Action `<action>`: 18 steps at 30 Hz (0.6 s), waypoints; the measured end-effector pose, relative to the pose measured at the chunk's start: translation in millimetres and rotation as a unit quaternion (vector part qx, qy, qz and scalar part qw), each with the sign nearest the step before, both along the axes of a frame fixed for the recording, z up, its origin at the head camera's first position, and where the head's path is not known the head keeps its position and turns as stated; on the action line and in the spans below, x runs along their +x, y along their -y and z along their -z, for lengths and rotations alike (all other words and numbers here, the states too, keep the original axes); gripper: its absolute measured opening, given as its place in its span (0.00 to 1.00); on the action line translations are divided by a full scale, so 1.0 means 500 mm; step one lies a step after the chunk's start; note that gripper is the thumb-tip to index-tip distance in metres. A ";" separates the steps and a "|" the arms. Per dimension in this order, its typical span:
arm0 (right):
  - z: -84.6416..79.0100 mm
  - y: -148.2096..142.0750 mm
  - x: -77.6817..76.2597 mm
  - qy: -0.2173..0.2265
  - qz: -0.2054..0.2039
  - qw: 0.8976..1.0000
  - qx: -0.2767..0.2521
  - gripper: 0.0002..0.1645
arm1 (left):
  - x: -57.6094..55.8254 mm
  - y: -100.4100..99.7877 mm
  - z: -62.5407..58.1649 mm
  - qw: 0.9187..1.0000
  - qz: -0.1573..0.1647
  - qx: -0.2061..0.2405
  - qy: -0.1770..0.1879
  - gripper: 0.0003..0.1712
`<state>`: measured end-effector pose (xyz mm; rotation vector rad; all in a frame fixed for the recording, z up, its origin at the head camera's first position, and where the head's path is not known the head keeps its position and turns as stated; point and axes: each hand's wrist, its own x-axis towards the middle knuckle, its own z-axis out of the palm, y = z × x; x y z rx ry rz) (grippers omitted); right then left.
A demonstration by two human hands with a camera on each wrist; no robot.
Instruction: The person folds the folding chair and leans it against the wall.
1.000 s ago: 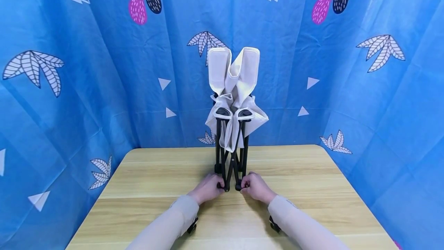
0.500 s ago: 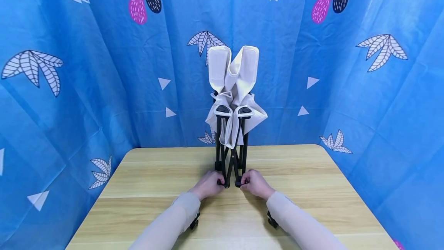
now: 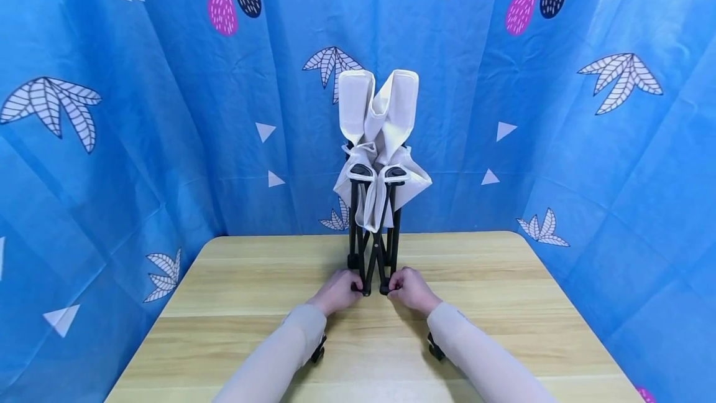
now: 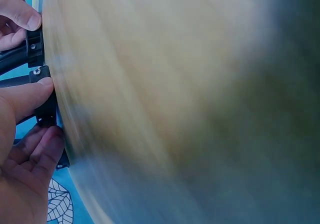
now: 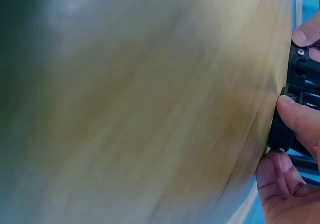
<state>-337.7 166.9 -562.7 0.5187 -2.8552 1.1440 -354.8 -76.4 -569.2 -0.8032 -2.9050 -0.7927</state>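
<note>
A folded folding chair (image 3: pixel 353 101) stands upright at the middle of the table, with white cloth bunched over a black frame of crossed legs (image 3: pixel 375 260). My left hand (image 3: pixel 337 291) pinches the black foot at the chair's near left corner between thumb and fingers. On the near right foot (image 5: pixel 281 129), my right hand (image 3: pixel 415 290) has the same kind of pinch, thumb on one side and fingers on the other. Screw heads show on the black foot (image 4: pixel 46 101) in the left wrist view. The chair's rear legs are partly hidden behind the front ones.
The light wooden table (image 3: pixel 252 328) has rounded far corners. A blue patterned curtain (image 3: pixel 268 111) hangs close behind it and along both sides. Dark wrist straps show under both sleeves (image 3: pixel 304 331).
The chair and both hands have slid a little away from me across the table. The hands keep their pinch on the feet, and the head view has tilted down slightly.
</note>
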 end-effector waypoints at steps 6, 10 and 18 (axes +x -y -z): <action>0.002 0.002 -0.011 -0.001 0.008 1.000 0.001 0.11 | -0.011 0.001 0.001 1.000 0.005 -0.001 -0.021 0.03; 0.006 0.003 -0.019 -0.001 0.007 1.000 -0.007 0.11 | -0.015 0.003 0.001 1.000 0.008 -0.003 -0.027 0.03; 0.003 0.009 -0.029 0.013 0.018 1.000 -0.020 0.11 | -0.024 0.001 0.001 1.000 -0.002 -0.003 -0.018 0.04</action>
